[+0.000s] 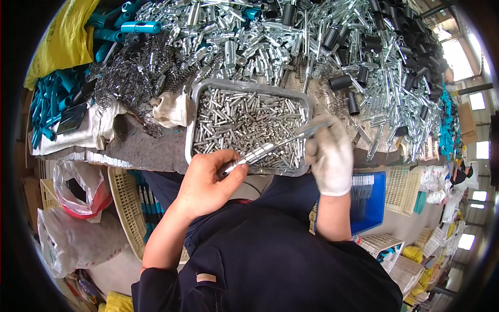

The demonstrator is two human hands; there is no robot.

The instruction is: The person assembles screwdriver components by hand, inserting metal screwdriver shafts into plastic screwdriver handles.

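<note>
My bare left hand (213, 179) is closed around a shiny silver metal tube (258, 153), which tilts up to the right. In a white glove, my right hand (330, 153) grips the far end of a thin metal rod (296, 138). The rod lines up with the tube and meets its upper end; how deep it sits inside I cannot tell. Both hands are over the front of a grey plastic tray (190, 138) full of short metal pins (228, 112). The right glove's fingers are slightly blurred.
Heaped behind the tray are silver metal fittings (260, 41), dark springs (138, 73) and black sleeves (340, 82). Teal tubes (140, 27) and a yellow bag (62, 44) lie left. A crumpled cloth (170, 109) touches the tray. Below stand a blue bin (382, 203) and a cream basket (125, 208).
</note>
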